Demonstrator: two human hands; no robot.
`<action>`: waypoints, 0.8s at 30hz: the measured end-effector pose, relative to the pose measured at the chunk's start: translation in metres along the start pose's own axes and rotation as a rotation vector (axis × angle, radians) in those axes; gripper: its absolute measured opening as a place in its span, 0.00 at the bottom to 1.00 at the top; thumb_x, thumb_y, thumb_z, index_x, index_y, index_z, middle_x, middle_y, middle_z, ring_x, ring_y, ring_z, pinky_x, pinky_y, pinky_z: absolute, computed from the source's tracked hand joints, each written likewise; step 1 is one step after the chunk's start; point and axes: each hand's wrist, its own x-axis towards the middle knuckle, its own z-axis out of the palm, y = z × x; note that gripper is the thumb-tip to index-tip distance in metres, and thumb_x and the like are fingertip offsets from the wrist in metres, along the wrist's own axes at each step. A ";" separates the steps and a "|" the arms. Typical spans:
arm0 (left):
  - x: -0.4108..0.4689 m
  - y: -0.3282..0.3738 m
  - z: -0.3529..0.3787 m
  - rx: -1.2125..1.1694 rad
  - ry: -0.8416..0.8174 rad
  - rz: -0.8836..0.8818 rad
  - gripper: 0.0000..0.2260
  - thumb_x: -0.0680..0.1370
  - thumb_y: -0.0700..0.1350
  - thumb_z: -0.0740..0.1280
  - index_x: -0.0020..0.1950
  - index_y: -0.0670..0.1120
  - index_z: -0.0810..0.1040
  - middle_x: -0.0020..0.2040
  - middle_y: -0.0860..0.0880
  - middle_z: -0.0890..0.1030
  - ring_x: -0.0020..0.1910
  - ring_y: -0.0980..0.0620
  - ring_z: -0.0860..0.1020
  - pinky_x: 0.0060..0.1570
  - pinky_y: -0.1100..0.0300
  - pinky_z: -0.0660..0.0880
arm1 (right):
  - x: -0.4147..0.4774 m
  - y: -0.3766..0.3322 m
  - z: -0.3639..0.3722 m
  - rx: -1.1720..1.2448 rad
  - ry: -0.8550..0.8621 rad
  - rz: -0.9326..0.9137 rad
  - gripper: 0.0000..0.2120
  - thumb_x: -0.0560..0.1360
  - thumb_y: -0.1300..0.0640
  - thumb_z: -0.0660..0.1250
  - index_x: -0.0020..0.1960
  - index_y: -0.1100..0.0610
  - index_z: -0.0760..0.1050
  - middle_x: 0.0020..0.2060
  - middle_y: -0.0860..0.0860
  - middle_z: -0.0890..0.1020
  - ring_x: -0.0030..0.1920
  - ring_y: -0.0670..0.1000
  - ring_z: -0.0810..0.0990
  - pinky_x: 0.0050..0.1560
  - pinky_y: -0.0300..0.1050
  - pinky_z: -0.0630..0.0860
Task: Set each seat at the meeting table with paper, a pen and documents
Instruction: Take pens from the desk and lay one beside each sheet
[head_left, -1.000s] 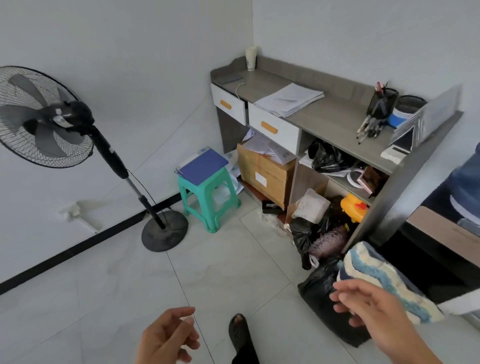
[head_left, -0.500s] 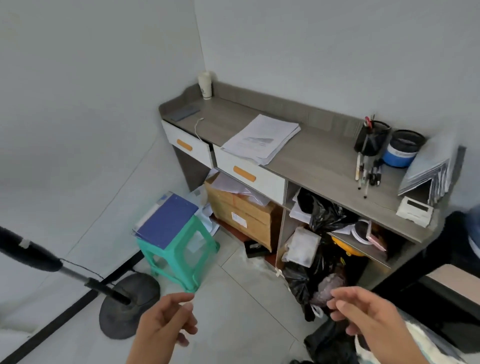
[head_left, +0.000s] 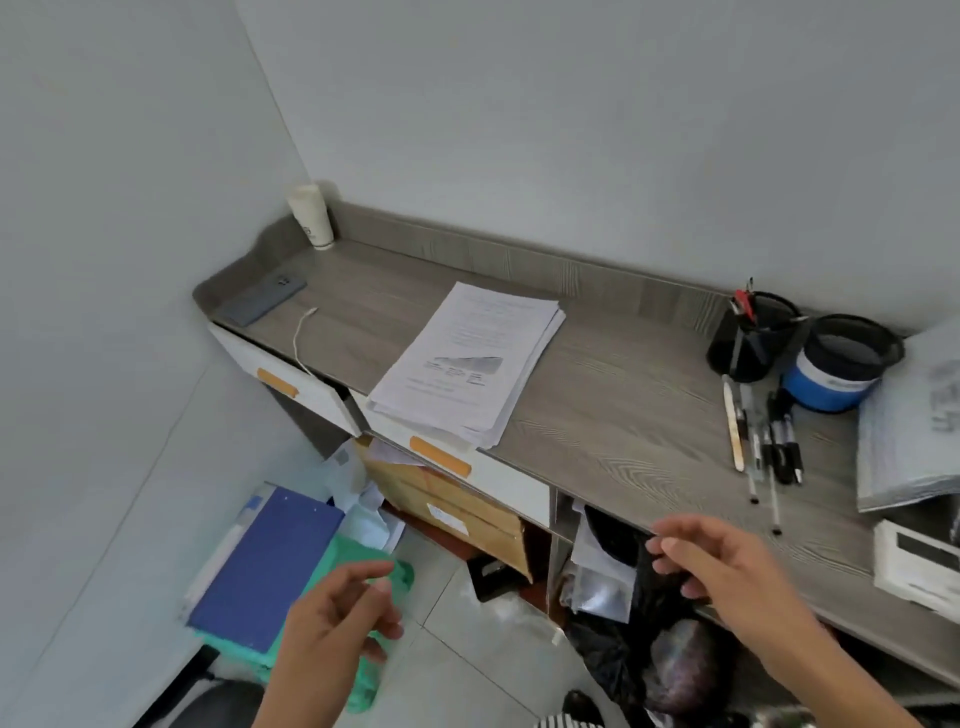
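Papers (head_left: 467, 364) lie in a loose stack on the grey desk (head_left: 623, 395), towards its left half and right at the front edge, above a white drawer (head_left: 511, 486) with an orange handle. Pens (head_left: 769, 447) are spread out on the desk well to the right of the stack, just in front of a black pen pot (head_left: 753, 338) and a blue tub (head_left: 836, 364). Beside them on the far right sits a pile of grey packets (head_left: 904, 431) with a white box (head_left: 919, 566) in front of it.

Both hands are held out low in front of the person, short of the desk top. The left hand (head_left: 337, 618) hangs over a green stool (head_left: 402, 571) that carries a blue folder (head_left: 265, 566); its fingers are loosely curled and hold nothing. The right hand (head_left: 727, 566) is near the desk's front edge, below the pens, fingers relaxed and also holding nothing.

At the desk's far left end lie a phone (head_left: 262, 304) and a white cable (head_left: 301, 338), with a paper cup (head_left: 311, 215) upside down in the corner. Under the desk are a cardboard box (head_left: 457, 504) and black bags (head_left: 649, 665).
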 end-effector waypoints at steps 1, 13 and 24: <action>0.014 0.006 0.005 -0.008 -0.025 0.000 0.07 0.77 0.30 0.64 0.47 0.39 0.81 0.29 0.40 0.80 0.27 0.47 0.79 0.23 0.57 0.73 | 0.009 -0.006 -0.001 0.003 0.014 -0.014 0.08 0.77 0.66 0.65 0.48 0.56 0.80 0.40 0.51 0.87 0.37 0.47 0.85 0.36 0.42 0.75; 0.178 0.053 0.032 0.101 -0.408 -0.009 0.06 0.76 0.29 0.64 0.48 0.35 0.80 0.27 0.40 0.78 0.24 0.50 0.77 0.20 0.61 0.72 | 0.088 -0.031 -0.021 -0.270 0.607 0.018 0.13 0.73 0.56 0.72 0.56 0.50 0.76 0.50 0.49 0.82 0.49 0.52 0.80 0.52 0.47 0.78; 0.238 0.064 0.044 0.196 -0.625 0.016 0.06 0.76 0.30 0.64 0.48 0.37 0.80 0.29 0.38 0.80 0.27 0.47 0.78 0.25 0.56 0.73 | 0.165 -0.045 -0.053 -0.804 0.605 0.520 0.44 0.65 0.40 0.73 0.73 0.58 0.60 0.69 0.60 0.67 0.69 0.61 0.67 0.64 0.57 0.70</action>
